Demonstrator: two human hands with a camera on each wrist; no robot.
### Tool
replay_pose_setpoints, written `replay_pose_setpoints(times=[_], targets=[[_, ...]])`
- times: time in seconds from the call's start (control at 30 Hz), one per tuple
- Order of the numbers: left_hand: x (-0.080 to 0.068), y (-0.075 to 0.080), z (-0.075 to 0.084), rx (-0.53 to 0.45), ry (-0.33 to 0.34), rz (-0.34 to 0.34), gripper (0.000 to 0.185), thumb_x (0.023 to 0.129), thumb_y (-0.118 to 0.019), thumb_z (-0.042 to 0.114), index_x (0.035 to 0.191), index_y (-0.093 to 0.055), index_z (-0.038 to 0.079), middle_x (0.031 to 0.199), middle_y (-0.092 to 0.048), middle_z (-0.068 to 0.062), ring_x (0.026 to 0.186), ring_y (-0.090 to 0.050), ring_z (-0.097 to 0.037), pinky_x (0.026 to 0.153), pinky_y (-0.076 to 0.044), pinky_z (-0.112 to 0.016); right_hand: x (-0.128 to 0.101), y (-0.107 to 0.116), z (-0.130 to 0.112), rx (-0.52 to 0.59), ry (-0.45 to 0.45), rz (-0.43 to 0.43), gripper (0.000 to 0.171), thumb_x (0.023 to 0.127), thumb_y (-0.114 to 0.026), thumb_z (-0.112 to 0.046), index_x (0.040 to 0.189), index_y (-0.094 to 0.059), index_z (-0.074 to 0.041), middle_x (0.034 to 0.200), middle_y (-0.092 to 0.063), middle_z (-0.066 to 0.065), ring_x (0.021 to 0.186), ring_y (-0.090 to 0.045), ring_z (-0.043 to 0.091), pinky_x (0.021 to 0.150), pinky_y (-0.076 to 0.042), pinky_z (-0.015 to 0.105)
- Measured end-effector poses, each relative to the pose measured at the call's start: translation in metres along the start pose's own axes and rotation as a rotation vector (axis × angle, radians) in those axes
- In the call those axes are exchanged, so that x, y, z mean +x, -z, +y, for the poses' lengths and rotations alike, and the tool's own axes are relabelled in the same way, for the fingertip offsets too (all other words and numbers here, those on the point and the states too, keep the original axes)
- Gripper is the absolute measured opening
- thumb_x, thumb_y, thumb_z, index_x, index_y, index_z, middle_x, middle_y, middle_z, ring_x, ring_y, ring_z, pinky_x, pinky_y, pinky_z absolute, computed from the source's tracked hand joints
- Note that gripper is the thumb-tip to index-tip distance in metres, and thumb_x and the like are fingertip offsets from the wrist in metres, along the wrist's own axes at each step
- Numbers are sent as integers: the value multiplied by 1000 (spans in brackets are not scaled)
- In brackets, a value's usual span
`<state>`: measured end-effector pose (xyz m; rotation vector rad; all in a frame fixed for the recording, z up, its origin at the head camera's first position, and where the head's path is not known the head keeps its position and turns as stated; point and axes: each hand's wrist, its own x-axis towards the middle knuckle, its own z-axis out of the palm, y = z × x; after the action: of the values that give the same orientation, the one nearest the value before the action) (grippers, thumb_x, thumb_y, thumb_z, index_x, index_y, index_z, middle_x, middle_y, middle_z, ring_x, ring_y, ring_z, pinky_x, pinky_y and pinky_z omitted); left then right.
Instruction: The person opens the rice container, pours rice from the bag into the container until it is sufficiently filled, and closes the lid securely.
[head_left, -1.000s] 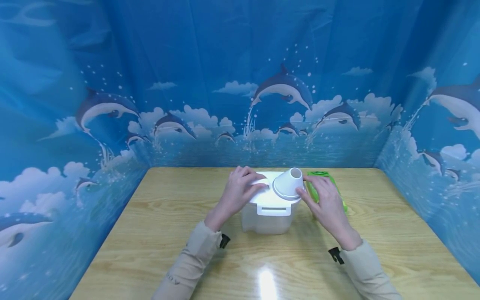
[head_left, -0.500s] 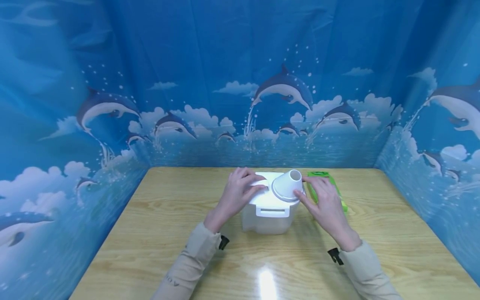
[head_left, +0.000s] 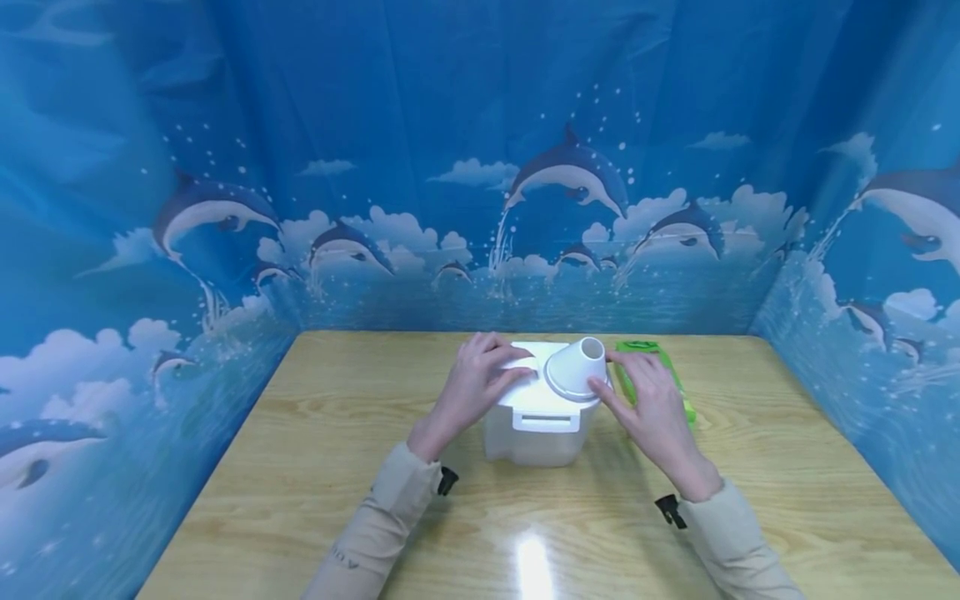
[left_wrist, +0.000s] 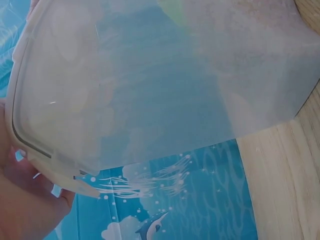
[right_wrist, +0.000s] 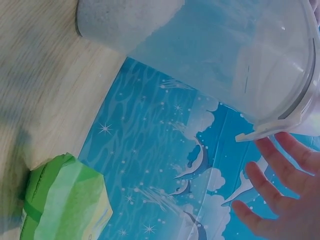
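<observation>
Left hand [head_left: 477,379] lies flat, fingers spread, on the container lid [head_left: 525,392]. Right hand [head_left: 651,408] has straight fingertips touching the white funnel cap [head_left: 576,368], which rises just left of them.

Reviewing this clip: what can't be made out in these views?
- Head view: the green packet is partly hidden by the right hand; its print is too small to read.
- Head view: the left hand covers part of the container lid.
- Wrist views: the container fills the frame; its cone spout is out of view.
</observation>
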<state>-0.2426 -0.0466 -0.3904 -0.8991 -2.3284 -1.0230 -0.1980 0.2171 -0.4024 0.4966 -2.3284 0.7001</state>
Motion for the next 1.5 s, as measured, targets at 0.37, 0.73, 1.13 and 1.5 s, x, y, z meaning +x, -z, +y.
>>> replay_pose_setpoints(times=[0.37, 0.73, 1.13, 1.5], targets=[[0, 1, 0, -4, -18, 10, 21, 91, -77, 25, 110, -79, 16, 94, -65, 1, 93, -55, -18, 84, -46, -39, 0, 1, 0, 6, 9, 9, 46, 93, -74, -32, 124, -65, 1, 119, -69, 22, 112, -57, 39, 99, -42, 59], [-5, 0, 5, -2, -27, 65, 20, 90, -78, 23, 107, -79, 13, 89, -65, -1, 95, -58, -20, 88, -47, -43, 0, -1, 2, 12, 19, -7, 47, 94, -72, -33, 127, -64, 1, 122, -68, 22, 114, -57, 39, 100, -42, 58], [-5, -6, 5, 14, 22, 62, 21, 91, -77, 26, 110, -79, 15, 89, -66, 0, 93, -58, -18, 91, -48, -42, -2, -2, 0, 7, -47, -63, 49, 99, -66, -34, 133, -60, 1, 130, -64, 24, 121, -54, 43, 104, -39, 64], [-5, -2, 6, 23, 53, 14, 24, 93, -75, 27, 114, -78, 16, 90, -64, 0, 94, -57, -18, 88, -48, -41, -3, -3, -2, -65, -17, -88, 61, 99, -62, -45, 134, -59, 5, 131, -62, 25, 122, -52, 45, 104, -41, 64]])
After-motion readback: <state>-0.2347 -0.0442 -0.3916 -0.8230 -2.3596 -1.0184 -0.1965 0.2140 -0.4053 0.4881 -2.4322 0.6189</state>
